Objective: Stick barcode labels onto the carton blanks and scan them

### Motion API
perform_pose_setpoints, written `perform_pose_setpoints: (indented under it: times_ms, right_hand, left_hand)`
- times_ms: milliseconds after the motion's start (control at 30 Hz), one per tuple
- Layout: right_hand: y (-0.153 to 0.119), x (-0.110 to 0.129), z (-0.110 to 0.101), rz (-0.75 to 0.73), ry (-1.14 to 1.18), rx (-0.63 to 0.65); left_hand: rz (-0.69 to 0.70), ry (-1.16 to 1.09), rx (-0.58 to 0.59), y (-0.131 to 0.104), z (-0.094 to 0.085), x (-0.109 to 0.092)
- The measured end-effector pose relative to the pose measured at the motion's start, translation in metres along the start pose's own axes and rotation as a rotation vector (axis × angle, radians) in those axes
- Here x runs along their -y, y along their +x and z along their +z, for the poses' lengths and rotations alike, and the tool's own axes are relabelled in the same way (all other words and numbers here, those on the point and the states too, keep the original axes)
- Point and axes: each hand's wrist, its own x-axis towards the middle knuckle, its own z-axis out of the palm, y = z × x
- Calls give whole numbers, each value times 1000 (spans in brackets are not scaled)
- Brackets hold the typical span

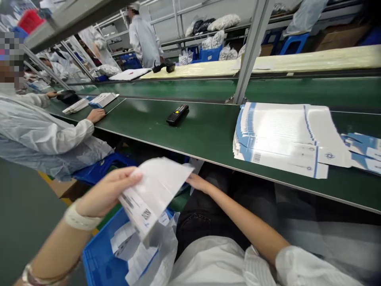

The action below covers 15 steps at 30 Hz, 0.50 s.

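White carton (159, 184) gripped in L hand (117, 184), R hand (200, 183) nr its corner (can't tell if gripping)

Your white carton (163, 178) is smooth card; your counter (143, 123) looks smooth and slightly glossy, the post (250, 59) at its far edge dull metal, the bin (97, 258) before its front edge plastic.

A black keypad device (177, 114) lies near the counter's (208, 135) back edge; a grey metal post (252, 51) rises along that edge.
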Motion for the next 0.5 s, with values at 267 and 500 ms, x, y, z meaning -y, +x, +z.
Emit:
perform_pose_setpoints:
  times_ms: [267,500]
  right_hand:
    - [-106,38,4,-115,471,-472]
    - [-136,50,-17,-358,353,-700]
  left_hand:
    - [154,-152,2,78,94,32]
    - [275,-143,57,96,151,-3]
